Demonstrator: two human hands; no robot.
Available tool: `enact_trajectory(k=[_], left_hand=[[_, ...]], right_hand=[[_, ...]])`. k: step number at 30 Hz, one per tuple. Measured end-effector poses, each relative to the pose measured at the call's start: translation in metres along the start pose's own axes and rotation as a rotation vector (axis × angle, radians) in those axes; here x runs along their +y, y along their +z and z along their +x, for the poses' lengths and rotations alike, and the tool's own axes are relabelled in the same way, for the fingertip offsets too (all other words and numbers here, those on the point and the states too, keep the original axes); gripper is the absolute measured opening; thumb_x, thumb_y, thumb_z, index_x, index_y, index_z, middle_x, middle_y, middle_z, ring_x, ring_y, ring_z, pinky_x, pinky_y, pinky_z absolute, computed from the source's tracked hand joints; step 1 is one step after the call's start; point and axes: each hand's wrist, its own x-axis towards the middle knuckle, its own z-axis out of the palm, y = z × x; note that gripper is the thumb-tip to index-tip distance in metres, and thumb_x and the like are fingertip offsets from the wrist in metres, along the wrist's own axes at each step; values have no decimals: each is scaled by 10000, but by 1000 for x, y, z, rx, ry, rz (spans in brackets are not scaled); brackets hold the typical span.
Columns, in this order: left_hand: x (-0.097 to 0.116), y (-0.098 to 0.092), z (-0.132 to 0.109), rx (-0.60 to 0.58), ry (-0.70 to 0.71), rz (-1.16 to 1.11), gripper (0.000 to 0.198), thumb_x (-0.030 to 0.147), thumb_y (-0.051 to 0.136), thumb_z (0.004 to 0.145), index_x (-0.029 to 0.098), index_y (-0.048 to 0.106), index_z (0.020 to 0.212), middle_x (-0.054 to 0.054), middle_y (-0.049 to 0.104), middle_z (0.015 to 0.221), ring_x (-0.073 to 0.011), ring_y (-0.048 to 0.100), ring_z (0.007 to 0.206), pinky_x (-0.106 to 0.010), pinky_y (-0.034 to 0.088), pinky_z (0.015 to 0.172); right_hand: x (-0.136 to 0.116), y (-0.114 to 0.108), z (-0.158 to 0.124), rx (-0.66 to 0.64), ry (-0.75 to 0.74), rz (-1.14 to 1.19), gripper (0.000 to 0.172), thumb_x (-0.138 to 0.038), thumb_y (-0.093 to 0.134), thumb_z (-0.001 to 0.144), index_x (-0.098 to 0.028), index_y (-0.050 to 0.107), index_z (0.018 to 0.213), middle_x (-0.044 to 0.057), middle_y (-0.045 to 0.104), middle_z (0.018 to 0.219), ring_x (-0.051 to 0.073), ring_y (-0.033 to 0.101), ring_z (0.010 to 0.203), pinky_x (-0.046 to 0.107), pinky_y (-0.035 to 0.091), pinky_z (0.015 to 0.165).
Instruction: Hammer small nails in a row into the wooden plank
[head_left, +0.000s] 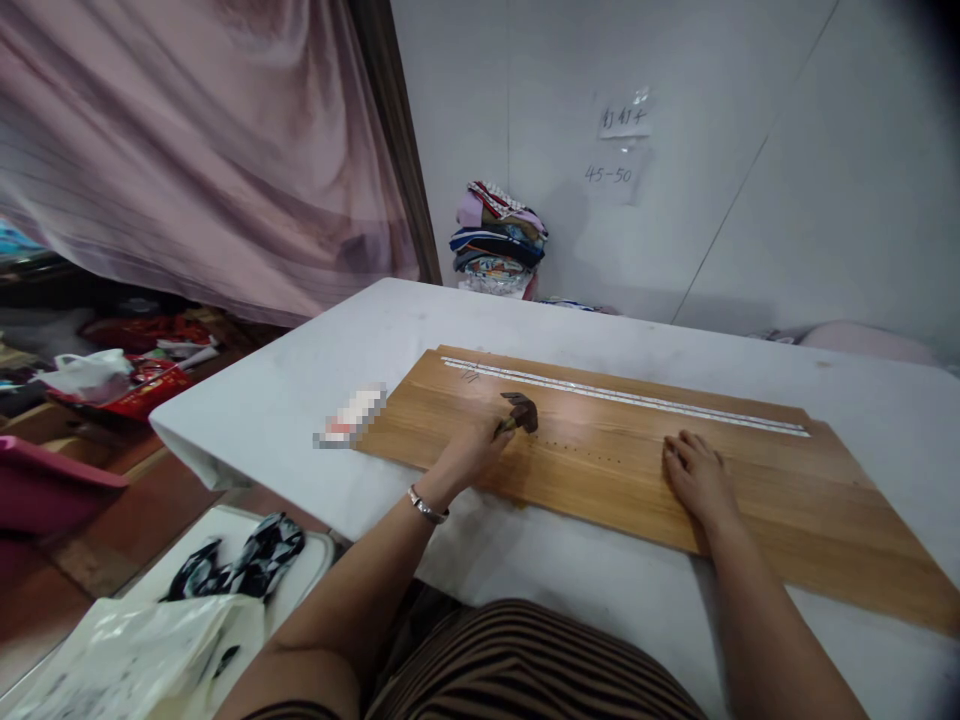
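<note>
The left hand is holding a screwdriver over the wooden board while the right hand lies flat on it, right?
Not quite. The head view shows the left hand holding a hammer, not a screwdriver. The rest holds: it is over the wooden board, and the right hand lies flat on it.

White table (300,380) carries long wooden board (750,500); small white-red packet (349,415) just beside board's left end

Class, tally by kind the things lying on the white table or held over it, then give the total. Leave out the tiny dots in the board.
wooden board: 1
hammer, in the left hand: 1
silver strip on the board: 1
blurred small item: 1
Total: 4
</note>
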Motion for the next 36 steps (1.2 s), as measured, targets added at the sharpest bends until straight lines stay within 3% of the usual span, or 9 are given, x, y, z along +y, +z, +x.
enact_trajectory(k=[6,14,22,30,36], left_hand=[[-2,5,2,-26,-15,29,234,352,486,929,185,642,884,-62,682,769,-203,629,717,-287,423,629],[3,-3,-2,2,-7,6,227,358,474,932,204,631,878,-51,673,746,-229,647,768,-302,441,675],[-4,5,2,-27,-12,37,256,367,466,925,187,647,906,-79,697,805,-219,633,744,-313,441,674],[0,-1,0,-40,-28,-6,288,389,437,939,188,643,924,-65,685,785,-228,638,758,-315,438,692],[-6,6,3,-42,-29,8,275,379,467,929,180,657,930,-80,694,820,-231,636,762,-311,434,681]], right_hand=[[2,2,0,14,-14,26,408,-356,374,940,-222,718,1115,136,655,1302,291,524,1276,531,383,1037],[2,2,0,-9,0,5,459,-395,321,958,-206,710,1112,136,640,1331,288,517,1294,509,377,1035],[1,0,0,-1,-8,-10,453,-380,330,966,-192,710,1127,146,640,1331,287,523,1287,502,379,1040],[3,3,0,3,-14,-9,454,-382,330,965,-193,712,1123,147,646,1323,285,531,1279,501,388,1035],[3,2,0,2,-15,-19,455,-376,331,970,-190,711,1136,151,639,1332,291,527,1286,513,385,1040]])
